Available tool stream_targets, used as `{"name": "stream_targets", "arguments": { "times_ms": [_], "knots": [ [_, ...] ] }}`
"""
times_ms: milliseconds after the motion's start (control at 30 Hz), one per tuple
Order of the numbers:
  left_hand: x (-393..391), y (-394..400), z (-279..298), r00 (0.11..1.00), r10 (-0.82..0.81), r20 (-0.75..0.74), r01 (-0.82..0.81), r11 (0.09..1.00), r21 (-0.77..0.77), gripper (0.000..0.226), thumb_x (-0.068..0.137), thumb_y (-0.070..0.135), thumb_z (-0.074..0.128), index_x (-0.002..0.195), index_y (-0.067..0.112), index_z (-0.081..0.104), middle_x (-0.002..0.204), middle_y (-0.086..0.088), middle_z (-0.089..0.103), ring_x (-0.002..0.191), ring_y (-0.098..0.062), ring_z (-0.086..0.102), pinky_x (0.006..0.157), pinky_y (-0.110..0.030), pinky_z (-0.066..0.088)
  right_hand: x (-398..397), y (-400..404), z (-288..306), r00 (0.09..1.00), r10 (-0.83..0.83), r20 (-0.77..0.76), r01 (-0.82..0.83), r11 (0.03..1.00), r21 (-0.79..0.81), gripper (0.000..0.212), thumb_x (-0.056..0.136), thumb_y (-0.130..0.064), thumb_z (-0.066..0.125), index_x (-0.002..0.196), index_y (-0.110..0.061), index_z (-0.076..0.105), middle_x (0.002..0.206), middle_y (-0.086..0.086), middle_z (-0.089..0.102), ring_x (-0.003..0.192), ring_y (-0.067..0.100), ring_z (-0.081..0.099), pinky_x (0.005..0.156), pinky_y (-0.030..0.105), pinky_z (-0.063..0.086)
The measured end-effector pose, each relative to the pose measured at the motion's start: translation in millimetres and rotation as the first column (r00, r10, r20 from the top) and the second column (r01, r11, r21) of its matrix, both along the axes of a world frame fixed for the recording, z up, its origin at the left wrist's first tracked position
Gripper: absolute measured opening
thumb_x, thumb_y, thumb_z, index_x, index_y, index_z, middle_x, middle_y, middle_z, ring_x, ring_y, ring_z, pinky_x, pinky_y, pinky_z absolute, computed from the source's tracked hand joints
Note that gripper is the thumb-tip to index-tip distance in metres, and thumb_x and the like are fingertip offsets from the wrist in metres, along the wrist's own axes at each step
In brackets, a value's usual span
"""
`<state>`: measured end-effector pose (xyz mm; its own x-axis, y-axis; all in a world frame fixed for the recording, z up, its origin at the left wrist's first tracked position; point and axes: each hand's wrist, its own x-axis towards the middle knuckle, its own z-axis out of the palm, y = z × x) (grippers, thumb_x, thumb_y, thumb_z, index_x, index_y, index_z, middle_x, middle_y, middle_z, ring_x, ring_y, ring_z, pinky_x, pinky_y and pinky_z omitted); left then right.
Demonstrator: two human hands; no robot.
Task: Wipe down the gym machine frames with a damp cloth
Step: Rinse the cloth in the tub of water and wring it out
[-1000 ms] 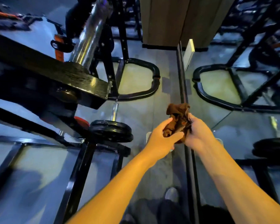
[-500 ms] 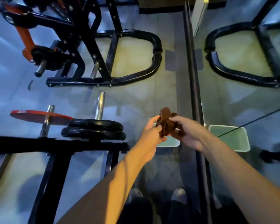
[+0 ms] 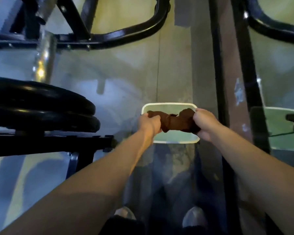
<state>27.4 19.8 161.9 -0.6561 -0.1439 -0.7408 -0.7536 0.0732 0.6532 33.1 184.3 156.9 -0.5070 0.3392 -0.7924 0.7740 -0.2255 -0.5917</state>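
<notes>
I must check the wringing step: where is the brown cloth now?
In the head view, the brown cloth is stretched between the left hand and right hand, above the white tub.

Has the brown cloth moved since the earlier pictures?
Yes. The cloth, held by both hands, now hangs over the white tub; earlier it was beside the tub.

No readable text anywhere in view.

Scanning around the white tub [image 3: 169, 105] on the floor: its rim is plain, the black weight plates [image 3: 41, 106] to its left show no figures that can be made out, and the black machine frame [image 3: 119, 33] beyond it carries no legible label or brand. The view is soft and blurred.
</notes>
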Motion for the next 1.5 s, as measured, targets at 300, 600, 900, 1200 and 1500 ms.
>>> {"name": "stream_targets", "arguments": {
  "times_ms": [300, 600, 900, 1200, 1500],
  "knots": [
    [-29.4, -25.5, -152.5, 0.637, -0.768, -0.066, 0.668, 0.592, -0.451, 0.052, 0.094, 0.003, 0.054, 0.140, 0.029, 0.050, 0.099, -0.005, 0.060, 0.090, -0.024, 0.059, 0.074, -0.029, 0.050, -11.7, 12.6, -138.3, 0.569, 0.809, 0.145, -0.796, 0.498, 0.344, 0.048, 0.088, -0.017, 0.070, 0.134, -0.028, 0.064, 0.149, 0.009, 0.038, 0.139, 0.026, 0.039, 0.113, 0.036, 0.043],
    [-39.1, -20.9, -225.2, 0.179, -0.981, 0.078, 0.721, 0.076, -0.689, 0.053, 0.083, 0.074, 0.061, 0.115, 0.032, 0.061, 0.115, 0.004, 0.064, 0.111, -0.023, 0.057, 0.097, -0.042, 0.044, -30.1, 21.1, -196.3, 0.082, 0.901, 0.427, -0.776, -0.211, 0.594, 0.016, 0.106, -0.033, 0.052, 0.100, -0.023, 0.062, 0.106, 0.007, 0.068, 0.089, 0.023, 0.059, 0.081, 0.036, 0.049],
    [-46.1, -19.4, -220.3, 0.269, -0.949, -0.164, 0.829, 0.315, -0.462, 0.052, 0.086, 0.065, 0.068, 0.126, 0.033, 0.062, 0.110, 0.011, 0.070, 0.102, -0.017, 0.067, 0.096, -0.038, 0.055, -31.0, 43.3, -157.9, 0.575, 0.804, -0.151, -0.661, 0.566, 0.493, 0.042, 0.098, -0.055, 0.061, 0.103, -0.016, 0.078, 0.100, 0.001, 0.077, 0.102, 0.015, 0.070, 0.091, 0.028, 0.053],
    [-52.3, -18.0, -215.6, 0.349, -0.921, -0.172, 0.789, 0.387, -0.477, 0.030, 0.097, 0.027, 0.068, 0.124, 0.014, 0.066, 0.109, -0.006, 0.072, 0.098, -0.024, 0.069, 0.093, -0.040, 0.058, -45.7, 21.0, -143.1, 0.680, 0.688, -0.254, -0.612, 0.723, 0.319, 0.037, 0.097, -0.045, 0.068, 0.108, -0.009, 0.075, 0.098, 0.006, 0.080, 0.099, 0.021, 0.074, 0.082, 0.035, 0.059],
    [-53.5, -27.0, -205.7, 0.282, -0.929, -0.240, 0.586, 0.365, -0.723, 0.026, 0.106, 0.022, 0.044, 0.100, 0.012, 0.067, 0.081, -0.005, 0.065, 0.073, -0.025, 0.058, 0.064, -0.034, 0.042, -45.5, 54.1, -151.0, 0.383, 0.915, 0.123, -0.542, 0.115, 0.832, 0.028, 0.103, -0.045, 0.058, 0.106, -0.020, 0.070, 0.096, -0.002, 0.069, 0.092, 0.021, 0.065, 0.074, 0.033, 0.047]
  ]
}}
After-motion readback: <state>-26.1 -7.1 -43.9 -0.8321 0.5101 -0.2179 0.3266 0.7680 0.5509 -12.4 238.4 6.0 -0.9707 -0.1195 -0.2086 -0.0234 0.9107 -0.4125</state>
